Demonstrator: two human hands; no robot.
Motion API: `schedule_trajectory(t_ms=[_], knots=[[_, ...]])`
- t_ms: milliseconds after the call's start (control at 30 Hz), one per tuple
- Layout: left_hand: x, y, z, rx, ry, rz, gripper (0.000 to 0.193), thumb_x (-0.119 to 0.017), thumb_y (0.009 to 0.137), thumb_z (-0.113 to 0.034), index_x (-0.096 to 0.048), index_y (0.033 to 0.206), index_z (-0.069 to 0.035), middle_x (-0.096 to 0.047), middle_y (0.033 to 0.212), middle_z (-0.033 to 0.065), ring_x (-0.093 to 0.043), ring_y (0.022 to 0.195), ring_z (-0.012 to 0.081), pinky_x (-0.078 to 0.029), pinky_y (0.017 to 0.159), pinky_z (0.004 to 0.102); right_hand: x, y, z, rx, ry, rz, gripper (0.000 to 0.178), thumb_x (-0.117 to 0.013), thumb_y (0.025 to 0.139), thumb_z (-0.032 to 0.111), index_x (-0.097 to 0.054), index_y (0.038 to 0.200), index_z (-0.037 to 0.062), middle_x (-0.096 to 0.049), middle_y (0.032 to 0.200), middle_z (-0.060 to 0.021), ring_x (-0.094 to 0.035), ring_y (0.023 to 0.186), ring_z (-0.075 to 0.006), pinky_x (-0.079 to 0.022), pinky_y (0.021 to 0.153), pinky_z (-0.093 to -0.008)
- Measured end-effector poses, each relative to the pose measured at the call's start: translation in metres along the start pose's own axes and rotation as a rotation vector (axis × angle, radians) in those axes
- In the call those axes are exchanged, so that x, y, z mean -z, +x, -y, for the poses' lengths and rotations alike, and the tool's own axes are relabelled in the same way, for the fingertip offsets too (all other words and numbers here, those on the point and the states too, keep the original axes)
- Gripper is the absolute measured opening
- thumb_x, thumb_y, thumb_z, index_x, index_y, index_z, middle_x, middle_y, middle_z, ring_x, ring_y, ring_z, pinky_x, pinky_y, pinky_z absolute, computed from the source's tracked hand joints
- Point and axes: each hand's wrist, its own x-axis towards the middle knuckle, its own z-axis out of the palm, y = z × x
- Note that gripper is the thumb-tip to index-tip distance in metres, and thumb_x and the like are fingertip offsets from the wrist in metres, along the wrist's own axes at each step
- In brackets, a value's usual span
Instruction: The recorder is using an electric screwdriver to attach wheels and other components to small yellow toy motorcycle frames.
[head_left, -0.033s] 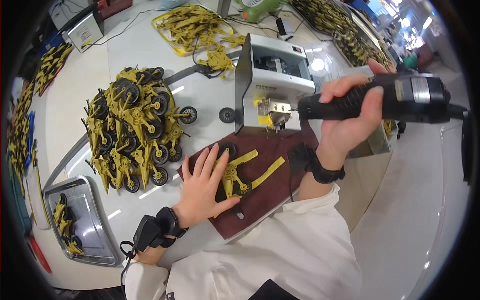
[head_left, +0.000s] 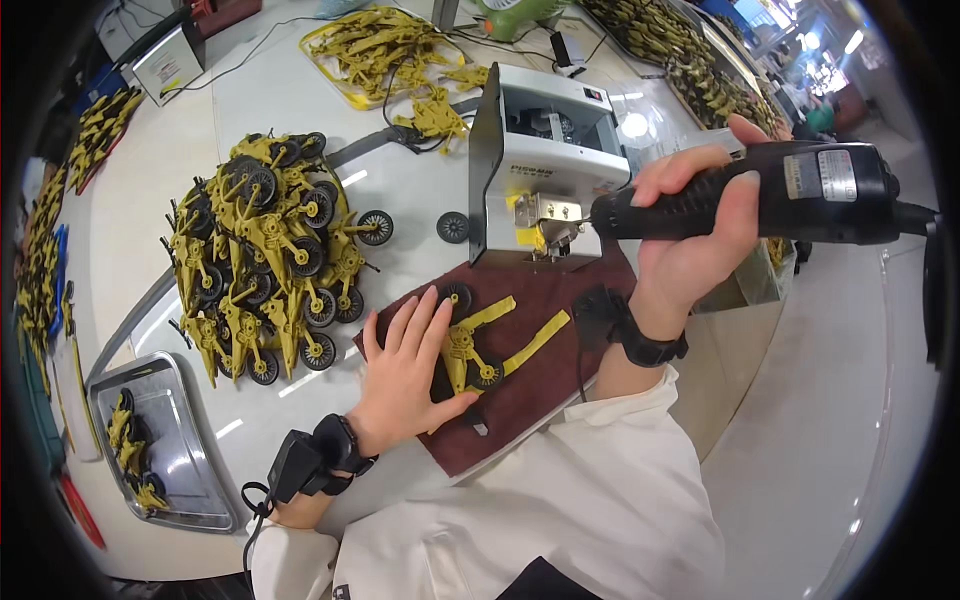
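Note:
My left hand [head_left: 402,365] lies with its fingers stretched out, at the left side of a yellow toy motorcycle [head_left: 460,358] with black wheels. Its thumb reaches along the toy's near end; part of the toy is hidden under the hand. Beneath both is a maroon cloth [head_left: 545,400]. My right hand [head_left: 700,220] is wrapped round a black electric screwdriver [head_left: 800,190], held level. The screwdriver's bit points left, at the metal outlet [head_left: 548,212] of a grey screw feeder [head_left: 555,160]; whether a screw sits on the bit is too small to tell.
A heap of yellow toy motorcycles [head_left: 255,250] stands to the left, with a loose black wheel [head_left: 453,228] between it and the feeder. A metal tray [head_left: 205,480] holds a few toys at lower left. Farther back is a tray of yellow parts [head_left: 375,50] and a green fan [head_left: 515,18].
The screwdriver in my right hand has shifted slightly left, its bit closer into the feeder's outlet. My left hand stays in place on the toy.

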Motion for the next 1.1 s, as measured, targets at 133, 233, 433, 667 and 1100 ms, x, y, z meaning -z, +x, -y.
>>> schedule_trajectory(t_ms=[133, 233, 433, 667, 1100], knots=[[-0.009, -0.006, -0.006, 0.032, -0.073, -0.070, 0.100, -0.073, 0.060, -0.053, -0.031, 0.136, -0.004, -0.029, 0.142, 0.0173, -0.030, 0.128, 0.0334, -0.012, 0.103, 0.0574, 0.000, -0.018, -0.004, -0.087, -0.045, -0.017, 0.051, -0.059, 0.081, 0.021, -0.035, 0.117, -0.0060, -0.055, 0.062, -0.0092, -0.051, 0.048, -0.0155, -0.044, 0.049, -0.0265], [-0.008, -0.009, -0.007, 0.042, -0.089, -0.057, 0.099, -0.073, 0.060, -0.053, -0.031, 0.136, -0.004, -0.029, 0.142, 0.0174, -0.030, 0.128, 0.0338, -0.011, 0.103, 0.0576, -0.005, -0.029, -0.025, -0.217, -0.117, -0.020, 0.047, -0.061, 0.080, 0.017, -0.037, 0.114, -0.0050, -0.054, 0.062, -0.0067, -0.052, 0.049, -0.0141, -0.044, 0.050, -0.0260], [-0.004, -0.016, 0.002, 0.040, -0.074, -0.057, 0.099, -0.073, 0.059, -0.054, -0.033, 0.135, -0.005, -0.028, 0.143, 0.0169, -0.029, 0.130, 0.0340, -0.012, 0.105, 0.0561, -0.013, -0.070, 0.009, -0.324, 0.140, 0.090, 0.045, -0.060, 0.085, 0.020, -0.034, 0.116, 0.0003, -0.052, 0.066, -0.0074, -0.051, 0.051, -0.0167, -0.044, 0.051, -0.0299], [-0.009, -0.017, 0.010, 0.058, -0.166, -0.117, 0.097, -0.077, 0.056, -0.047, -0.035, 0.132, -0.003, -0.033, 0.141, 0.0155, -0.032, 0.128, 0.0338, -0.015, 0.105, 0.0550, -0.025, -0.114, 0.010, -0.313, 0.095, 0.268, 0.067, -0.051, 0.085, 0.051, -0.027, 0.123, 0.0026, -0.051, 0.067, -0.0094, -0.049, 0.047, -0.0209, -0.043, 0.050, -0.0361], [-0.010, -0.019, 0.011, 0.065, -0.182, -0.115, 0.095, -0.078, 0.055, -0.045, -0.038, 0.131, -0.005, -0.032, 0.141, 0.0127, -0.034, 0.126, 0.0325, -0.018, 0.105, 0.0540, -0.041, -0.121, -0.011, -0.425, -0.043, 0.315, 0.058, -0.055, 0.085, 0.049, -0.033, 0.115, 0.0043, -0.050, 0.065, -0.0079, -0.049, 0.047, -0.0186, -0.043, 0.048, -0.0319]])
